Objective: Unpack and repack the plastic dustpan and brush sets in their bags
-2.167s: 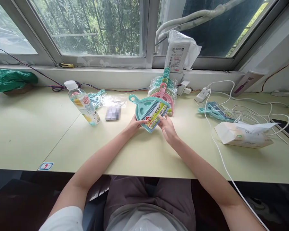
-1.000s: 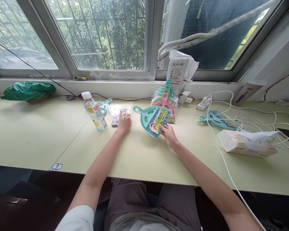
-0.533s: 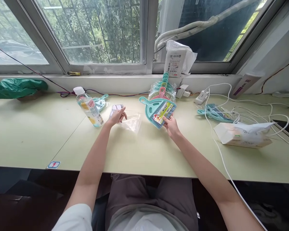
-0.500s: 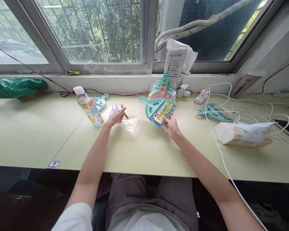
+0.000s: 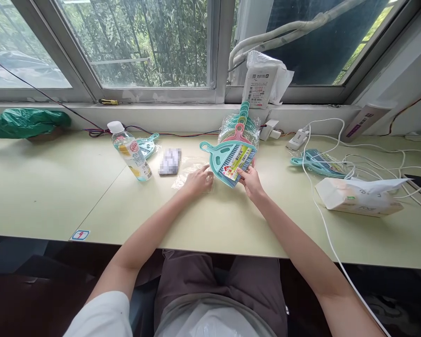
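My right hand (image 5: 251, 182) grips a small turquoise dustpan-and-brush set (image 5: 224, 161) by its lower right edge. The set is tilted, with its handle to the upper left and a yellow label facing up. On the table to its left lies a thin clear plastic bag (image 5: 186, 174). My left hand (image 5: 198, 181) is closed at the right end of this bag, fingers curled on the film and close to the set. Behind the held set is a stack of similar sets in clear wrap (image 5: 243, 126), a pink one in front.
A drink bottle (image 5: 131, 152) and a blurred flat item (image 5: 170, 162) are to the left, with another turquoise set (image 5: 147, 146) behind the bottle. At right are a tissue pack (image 5: 361, 196), a wrapped turquoise set (image 5: 319, 164) and tangled white cables (image 5: 314, 196).
My left hand has moved right, from beside the flat item to the bag's right end near the set. The bag now lies flatter. My right hand still holds the set, almost unmoved.
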The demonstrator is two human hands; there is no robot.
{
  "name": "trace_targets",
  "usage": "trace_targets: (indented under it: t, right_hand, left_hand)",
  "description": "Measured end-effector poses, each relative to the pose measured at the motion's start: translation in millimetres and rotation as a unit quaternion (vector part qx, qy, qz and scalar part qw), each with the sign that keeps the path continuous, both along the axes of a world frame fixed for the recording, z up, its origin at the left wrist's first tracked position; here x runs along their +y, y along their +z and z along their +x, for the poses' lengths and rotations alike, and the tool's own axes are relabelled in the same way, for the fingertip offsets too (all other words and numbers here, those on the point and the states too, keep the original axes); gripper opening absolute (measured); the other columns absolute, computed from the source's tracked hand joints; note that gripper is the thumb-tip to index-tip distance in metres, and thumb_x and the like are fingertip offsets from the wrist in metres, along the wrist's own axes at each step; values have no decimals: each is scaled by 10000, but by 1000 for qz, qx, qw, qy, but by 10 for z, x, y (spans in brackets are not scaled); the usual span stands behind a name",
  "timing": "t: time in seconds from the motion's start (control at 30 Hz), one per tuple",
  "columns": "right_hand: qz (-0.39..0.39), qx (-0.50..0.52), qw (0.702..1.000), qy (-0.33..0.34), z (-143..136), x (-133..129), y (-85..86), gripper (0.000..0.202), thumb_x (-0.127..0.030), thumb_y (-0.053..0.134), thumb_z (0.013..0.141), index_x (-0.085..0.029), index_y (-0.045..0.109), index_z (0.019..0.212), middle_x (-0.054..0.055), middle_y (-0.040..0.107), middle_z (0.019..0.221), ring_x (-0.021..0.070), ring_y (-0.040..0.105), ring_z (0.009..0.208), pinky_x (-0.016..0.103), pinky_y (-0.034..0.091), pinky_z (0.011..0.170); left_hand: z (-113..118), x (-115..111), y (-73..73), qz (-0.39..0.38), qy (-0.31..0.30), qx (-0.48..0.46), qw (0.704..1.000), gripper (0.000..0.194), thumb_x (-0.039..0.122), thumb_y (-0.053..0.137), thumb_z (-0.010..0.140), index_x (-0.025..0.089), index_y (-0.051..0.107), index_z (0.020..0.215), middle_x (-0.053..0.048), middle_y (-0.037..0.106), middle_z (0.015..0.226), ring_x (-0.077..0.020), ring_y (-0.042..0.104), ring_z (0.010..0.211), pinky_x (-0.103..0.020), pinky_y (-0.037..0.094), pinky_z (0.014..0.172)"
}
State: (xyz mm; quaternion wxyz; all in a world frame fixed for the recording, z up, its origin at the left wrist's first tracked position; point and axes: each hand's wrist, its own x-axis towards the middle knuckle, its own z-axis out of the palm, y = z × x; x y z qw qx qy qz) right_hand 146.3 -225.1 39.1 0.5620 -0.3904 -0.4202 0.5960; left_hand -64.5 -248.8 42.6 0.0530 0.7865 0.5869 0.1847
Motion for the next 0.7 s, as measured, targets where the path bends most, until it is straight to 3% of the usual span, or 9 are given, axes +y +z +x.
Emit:
trace_targets:
  t: [0.13,0.23,0.4,0.57,0.7]
  right_hand:
    - [3,-8,1000,-5,4,-10,16,224,-220,670,783,-207,586,990,37,703,1081,193,691,963,385,600,862]
    - [2,-6,1000,-3,5,-16,20,208,-203,648,796,-207,586,995,36,702,1093,188,692,954,378,601,861]
    - [-5,-19,1000,5,12,-13,34,209,-192,626,812,-205,591,1018,40,704,1097,190,695,948,381,605,852]
    - [-14,-34,999,12,43,6,53,190,-181,627,809,-201,589,993,47,704,1099,194,701,939,379,610,840]
    - [-10,-34,999,17,70,24,59,188,-195,642,805,-204,587,984,51,701,1107,197,701,943,380,610,840]
  left_hand:
    - [-10,33,-38,-33,29,46,998,424,442,485,879,330,571,1279,24,188,1587,-295,361,1379,-401,467,995]
    - [-141,93,-2,-63,49,43,996,398,315,474,886,345,582,1268,33,177,1592,-256,310,1417,-374,415,1062]
    - [-299,118,31,-68,73,57,993,545,66,451,796,280,578,1282,-37,309,1549,-220,405,1365,-327,416,1054]
    - [-275,95,56,-52,87,74,992,431,37,400,792,170,663,1107,-138,521,1362,-229,462,1314,-316,443,999]
    - [-276,101,112,-66,84,118,987,339,38,378,804,127,671,950,-145,641,1083,-238,607,1081,-329,482,902]
